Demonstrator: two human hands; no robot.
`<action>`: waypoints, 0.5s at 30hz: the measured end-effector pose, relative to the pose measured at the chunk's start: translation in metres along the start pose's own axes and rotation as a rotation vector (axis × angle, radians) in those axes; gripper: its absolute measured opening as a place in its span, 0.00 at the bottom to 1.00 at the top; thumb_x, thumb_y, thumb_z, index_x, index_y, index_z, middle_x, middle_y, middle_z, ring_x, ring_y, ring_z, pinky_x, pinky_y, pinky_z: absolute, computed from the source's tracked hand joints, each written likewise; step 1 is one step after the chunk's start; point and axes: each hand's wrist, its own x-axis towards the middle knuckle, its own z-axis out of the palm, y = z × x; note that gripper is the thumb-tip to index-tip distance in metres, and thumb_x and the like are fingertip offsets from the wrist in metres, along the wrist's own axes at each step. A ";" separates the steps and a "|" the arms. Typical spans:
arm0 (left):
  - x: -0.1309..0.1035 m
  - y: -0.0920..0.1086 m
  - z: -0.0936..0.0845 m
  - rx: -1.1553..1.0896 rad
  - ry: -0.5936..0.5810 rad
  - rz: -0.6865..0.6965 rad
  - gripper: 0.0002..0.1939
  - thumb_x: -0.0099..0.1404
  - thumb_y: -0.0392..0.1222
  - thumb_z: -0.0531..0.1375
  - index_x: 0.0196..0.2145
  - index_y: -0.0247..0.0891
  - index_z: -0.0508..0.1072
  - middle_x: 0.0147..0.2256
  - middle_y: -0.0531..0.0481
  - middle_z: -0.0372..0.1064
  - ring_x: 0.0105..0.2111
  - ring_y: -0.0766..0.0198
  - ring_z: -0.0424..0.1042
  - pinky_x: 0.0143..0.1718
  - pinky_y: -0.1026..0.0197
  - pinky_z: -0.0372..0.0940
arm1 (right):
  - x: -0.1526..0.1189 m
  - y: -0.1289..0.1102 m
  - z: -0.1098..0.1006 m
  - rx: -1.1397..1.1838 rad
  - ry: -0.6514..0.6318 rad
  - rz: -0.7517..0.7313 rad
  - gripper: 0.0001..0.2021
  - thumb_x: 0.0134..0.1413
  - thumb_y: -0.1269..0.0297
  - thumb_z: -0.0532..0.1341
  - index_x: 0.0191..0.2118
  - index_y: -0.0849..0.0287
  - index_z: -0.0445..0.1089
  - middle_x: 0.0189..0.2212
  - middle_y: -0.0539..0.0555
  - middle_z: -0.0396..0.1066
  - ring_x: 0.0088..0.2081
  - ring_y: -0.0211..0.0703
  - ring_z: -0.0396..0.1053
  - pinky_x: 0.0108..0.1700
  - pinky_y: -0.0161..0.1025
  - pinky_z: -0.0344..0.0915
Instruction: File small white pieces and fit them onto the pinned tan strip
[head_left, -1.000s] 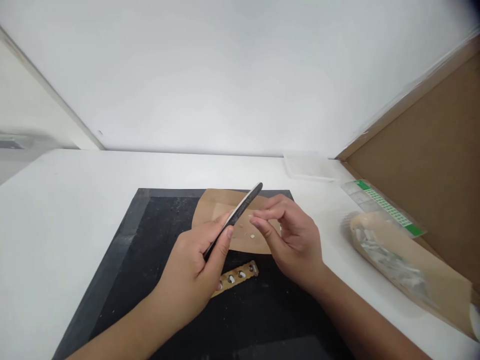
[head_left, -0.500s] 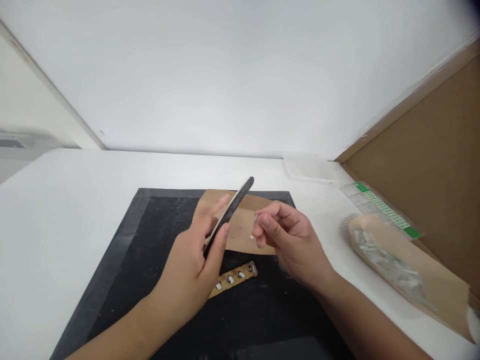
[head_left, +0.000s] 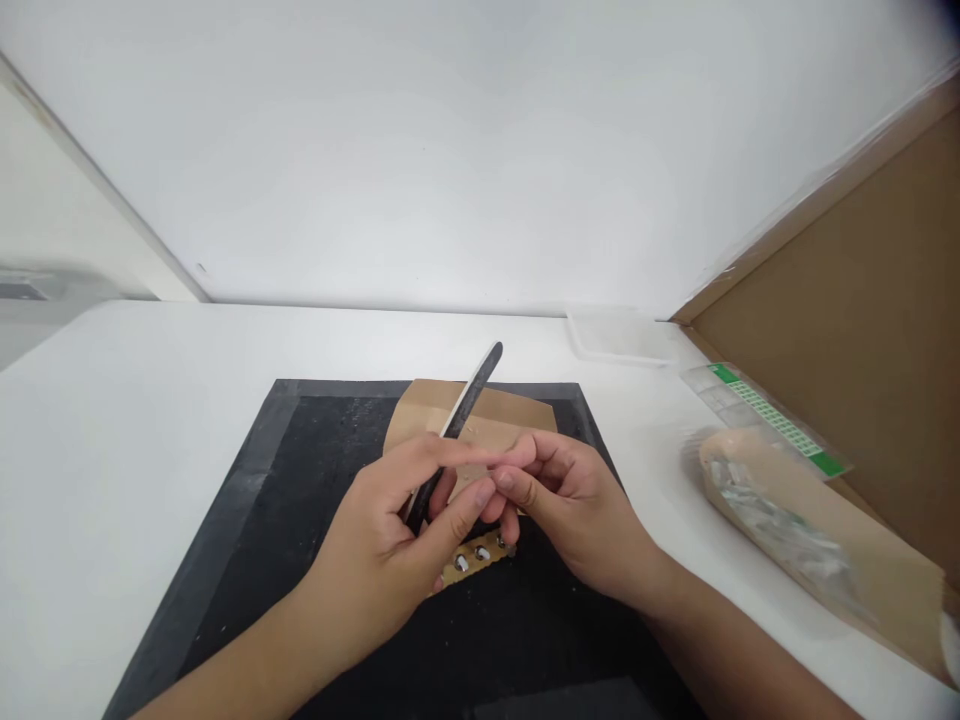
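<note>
A dark nail-file-like stick with a pale edge (head_left: 471,400) slants up out of my left hand (head_left: 405,510), which grips its lower end. The thumb and index finger of that hand reach to the fingertips of my right hand (head_left: 574,500). My right hand is pinched closed; whatever lies between its fingertips is too small to make out. Behind the hands a brown paper tray (head_left: 427,405) rests on the black mat (head_left: 315,450). Partly hidden below the fingers is a gold strip (head_left: 471,565) with round holes and small white pieces.
At the right, a brown paper container (head_left: 892,590) holds clear plastic packets, beside a green-and-white labelled plastic case (head_left: 780,420). A clear shallow tray (head_left: 622,340) sits near the wall. A cardboard panel (head_left: 847,280) stands at the right.
My left index finger and thumb have moved right to meet my right fingertips. The stick has shifted slightly and sits lower between the left fingers. The hands now cover more of the paper tray.
</note>
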 end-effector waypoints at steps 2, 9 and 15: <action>-0.001 -0.003 0.000 -0.057 -0.019 -0.023 0.10 0.74 0.45 0.64 0.50 0.48 0.83 0.27 0.56 0.68 0.23 0.71 0.72 0.18 0.74 0.67 | -0.001 0.000 -0.001 0.007 -0.012 0.002 0.14 0.66 0.55 0.69 0.34 0.59 0.71 0.29 0.49 0.79 0.25 0.31 0.73 0.29 0.29 0.69; 0.001 -0.003 -0.004 -0.111 -0.029 -0.083 0.09 0.71 0.43 0.66 0.46 0.48 0.87 0.27 0.55 0.67 0.18 0.72 0.71 0.15 0.73 0.70 | -0.001 -0.003 -0.003 0.002 -0.007 0.064 0.15 0.64 0.54 0.71 0.33 0.59 0.72 0.28 0.49 0.80 0.23 0.31 0.72 0.27 0.29 0.69; 0.001 -0.001 -0.002 -0.072 0.013 -0.068 0.08 0.72 0.43 0.65 0.43 0.45 0.86 0.27 0.57 0.65 0.15 0.75 0.71 0.15 0.74 0.68 | -0.003 0.002 -0.003 -0.050 0.005 0.050 0.13 0.63 0.55 0.71 0.34 0.58 0.73 0.29 0.50 0.81 0.23 0.32 0.73 0.27 0.30 0.70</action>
